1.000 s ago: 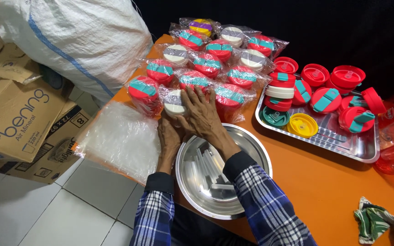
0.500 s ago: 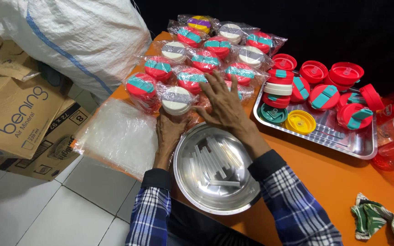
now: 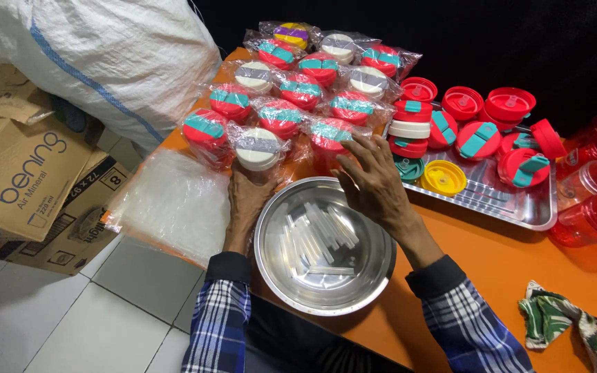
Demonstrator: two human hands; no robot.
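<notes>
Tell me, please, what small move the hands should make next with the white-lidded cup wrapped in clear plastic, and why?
Probably lift the white-lidded wrapped cup clear of the row. The left hand already cups its base, the right hand lies flat on the neighbouring red wrapped cup, and the steel bowl crowds the near side.

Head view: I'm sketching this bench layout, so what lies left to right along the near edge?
Cardboard box → plastic sheets → left hand → steel bowl → right hand → tray → cloth
</notes>
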